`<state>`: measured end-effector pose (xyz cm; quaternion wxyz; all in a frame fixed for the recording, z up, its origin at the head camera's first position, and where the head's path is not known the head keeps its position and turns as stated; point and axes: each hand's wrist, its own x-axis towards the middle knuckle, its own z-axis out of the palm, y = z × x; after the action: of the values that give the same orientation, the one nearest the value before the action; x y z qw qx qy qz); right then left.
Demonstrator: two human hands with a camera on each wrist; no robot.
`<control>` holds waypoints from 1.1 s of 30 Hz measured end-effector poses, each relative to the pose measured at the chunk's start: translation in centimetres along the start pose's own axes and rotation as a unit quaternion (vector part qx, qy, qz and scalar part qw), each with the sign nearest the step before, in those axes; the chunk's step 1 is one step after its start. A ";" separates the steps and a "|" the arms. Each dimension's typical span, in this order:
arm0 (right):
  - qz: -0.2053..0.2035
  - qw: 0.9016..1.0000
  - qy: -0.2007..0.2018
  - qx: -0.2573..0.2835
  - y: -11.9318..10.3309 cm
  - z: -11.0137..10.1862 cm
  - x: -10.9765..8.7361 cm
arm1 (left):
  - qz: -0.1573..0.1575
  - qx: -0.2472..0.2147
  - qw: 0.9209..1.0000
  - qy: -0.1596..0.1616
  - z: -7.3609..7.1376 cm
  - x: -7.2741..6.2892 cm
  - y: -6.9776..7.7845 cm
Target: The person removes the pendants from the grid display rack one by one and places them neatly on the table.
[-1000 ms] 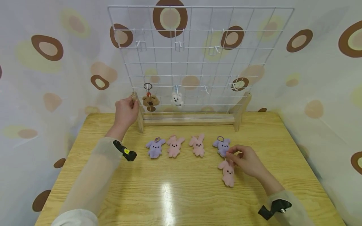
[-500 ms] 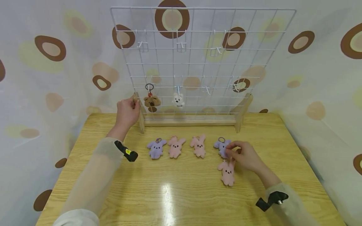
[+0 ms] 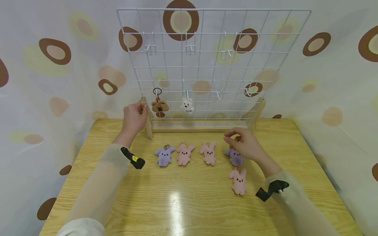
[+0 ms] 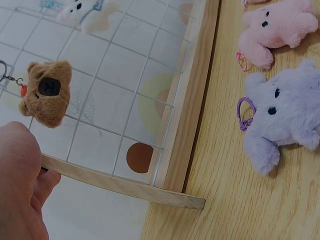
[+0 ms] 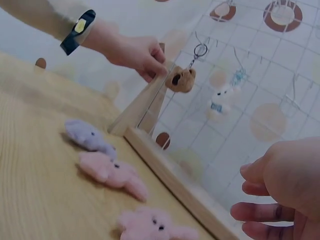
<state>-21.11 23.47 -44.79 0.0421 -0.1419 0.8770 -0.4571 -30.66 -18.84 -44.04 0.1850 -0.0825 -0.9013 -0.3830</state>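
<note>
My left hand (image 3: pixel 134 118) grips the top of the left wooden leg (image 3: pixel 149 126) of a white wire grid rack (image 3: pixel 203 67). In the left wrist view the thumb side lies along that leg (image 4: pixel 125 185). My right hand (image 3: pixel 246 142) is above the right-hand purple plush keychain (image 3: pixel 235 158), partly covering it; its loosely bent fingers (image 5: pixel 257 212) hold nothing. Below that lies a pink bunny plush keychain (image 3: pixel 239 182). Further left lie two pink bunny keychains (image 3: pixel 184 155) (image 3: pixel 209 155) and another purple one (image 3: pixel 164 156).
A brown bear-head keychain (image 3: pixel 160 106) and a white bear keychain (image 3: pixel 187 105) hang on the grid's lower hooks. Bare hooks (image 3: pixel 218 95) stick out at the lower right and along the upper row. The wooden table (image 3: pixel 141 196) meets a patterned wall covering (image 3: pixel 339 88) behind.
My right hand has lifted away from the lower pink bunny keychain and moved up and left over the purple one. My left hand keeps its grip; the view has shifted slightly.
</note>
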 end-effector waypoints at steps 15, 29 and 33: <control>-0.023 1.000 0.002 0.021 -6.0 2.1 6.8 | -0.008 -0.009 1.000 -0.011 -0.1 0.1 -0.2; -0.027 0.999 0.012 0.038 -9.4 4.1 10.4 | 0.011 -0.002 1.000 -0.005 0.3 0.4 -0.5; -0.023 0.999 0.031 0.037 -10.0 4.7 11.4 | 0.007 0.002 1.000 -0.004 0.2 0.2 -0.6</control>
<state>-28.91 11.06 -38.69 0.0101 -0.1460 0.8568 -0.4944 -31.11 -19.16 -44.46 0.1847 -0.0902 -0.9019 -0.3798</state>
